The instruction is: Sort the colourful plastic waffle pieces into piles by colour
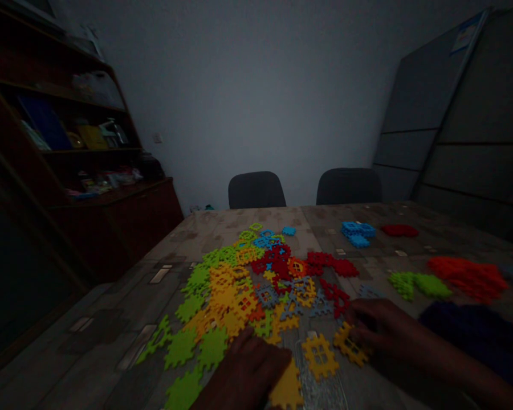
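Note:
A spread of toothed, interlocking plastic building pieces lies in front of me. My right hand [374, 324] is closed on the edge of a yellow window-frame piece [351, 344], tilted just above the table. Beside it a second yellow window piece [320, 356] lies flat. My left hand [252, 367] rests palm down at the near edge of the pile, fingers loosely extended; their undersides are hidden. Touching its thumb side is a solid yellow square piece [288, 387]. Green square pieces [182, 347] lie left of that hand, and grey pieces [265, 296] beyond it.
Sorted heaps sit on the right of the patterned table [123, 319]: blue pieces [358, 232], red pieces [399, 230], orange pieces [468, 278], green pieces [431, 285] and dark purple pieces [470, 330]. Two chairs [256, 189] stand behind the far edge. The room is dim.

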Demonstrator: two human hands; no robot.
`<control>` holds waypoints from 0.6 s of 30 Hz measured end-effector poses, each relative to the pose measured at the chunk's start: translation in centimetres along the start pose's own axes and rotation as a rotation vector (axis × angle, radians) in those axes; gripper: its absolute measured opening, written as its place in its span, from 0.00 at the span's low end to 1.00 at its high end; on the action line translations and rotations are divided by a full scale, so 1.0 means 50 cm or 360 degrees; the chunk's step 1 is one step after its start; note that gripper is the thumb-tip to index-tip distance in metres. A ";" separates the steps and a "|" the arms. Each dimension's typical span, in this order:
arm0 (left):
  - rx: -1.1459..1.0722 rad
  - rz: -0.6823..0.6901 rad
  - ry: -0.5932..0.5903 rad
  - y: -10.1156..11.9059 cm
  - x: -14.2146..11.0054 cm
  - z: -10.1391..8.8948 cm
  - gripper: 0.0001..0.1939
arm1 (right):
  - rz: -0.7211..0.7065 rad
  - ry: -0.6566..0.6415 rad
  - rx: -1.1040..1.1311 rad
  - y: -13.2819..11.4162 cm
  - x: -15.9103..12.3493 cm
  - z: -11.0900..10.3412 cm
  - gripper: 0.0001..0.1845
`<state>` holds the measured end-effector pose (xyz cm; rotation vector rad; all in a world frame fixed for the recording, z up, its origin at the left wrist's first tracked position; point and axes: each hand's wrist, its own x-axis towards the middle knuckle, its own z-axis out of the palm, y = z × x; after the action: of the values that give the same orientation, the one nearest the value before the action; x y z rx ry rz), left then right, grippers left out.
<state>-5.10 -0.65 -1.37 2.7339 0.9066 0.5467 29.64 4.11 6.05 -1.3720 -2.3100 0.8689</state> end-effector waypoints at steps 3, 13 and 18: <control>0.0001 -0.0012 -0.0036 0.007 0.003 -0.009 0.32 | -0.0058 -0.0205 0.0269 -0.032 -0.023 0.013 0.09; -0.0016 0.0010 -0.0012 0.009 0.003 -0.019 0.32 | -0.0112 -0.0028 -0.0144 -0.081 -0.006 0.063 0.10; -0.0027 0.0013 -0.0014 0.007 0.003 -0.013 0.31 | -0.0632 0.0012 -0.0196 -0.094 -0.011 0.065 0.17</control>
<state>-5.10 -0.77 -0.62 2.7237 0.8854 0.5410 24.92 0.88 6.60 -0.9028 -2.5399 0.6043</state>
